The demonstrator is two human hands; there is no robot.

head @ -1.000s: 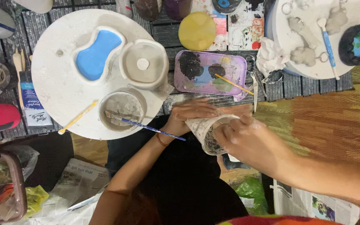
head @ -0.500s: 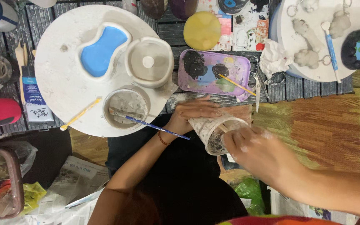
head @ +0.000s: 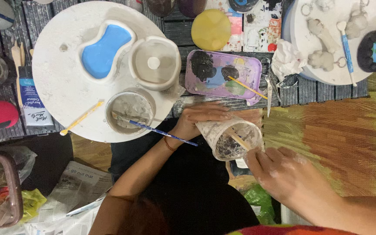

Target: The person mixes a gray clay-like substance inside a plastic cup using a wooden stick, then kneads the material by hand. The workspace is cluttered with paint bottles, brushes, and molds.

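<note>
My left hand (head: 201, 115) grips a clear plastic cup (head: 220, 130) that is tilted on its side over my dark lap, its inside smeared with grey mix. My right hand (head: 283, 174) sits just below and to the right of the cup's mouth and pinches a thin wooden stick (head: 239, 140) whose end reaches into the cup. A red cord circles my left wrist. A blue-handled brush (head: 162, 130) lies from a grey-coated round bowl (head: 129, 111) toward my left wrist.
A round white board (head: 62, 87) carries a blue kidney-shaped mould (head: 105, 50), a white mould (head: 155, 63) and a yellow stick (head: 81, 117). Beyond the cup lie a purple paint tray (head: 251, 69), scissors (head: 268, 91) and a yellow lid (head: 211, 29). A second white board (head: 327, 76) holds plaster figures. Newspaper (head: 79, 187) covers the floor at lower left.
My right hand has drawn back from over the cup toward the lower right, baring the cup's mouth and the stick. My left hand keeps hold of the cup.
</note>
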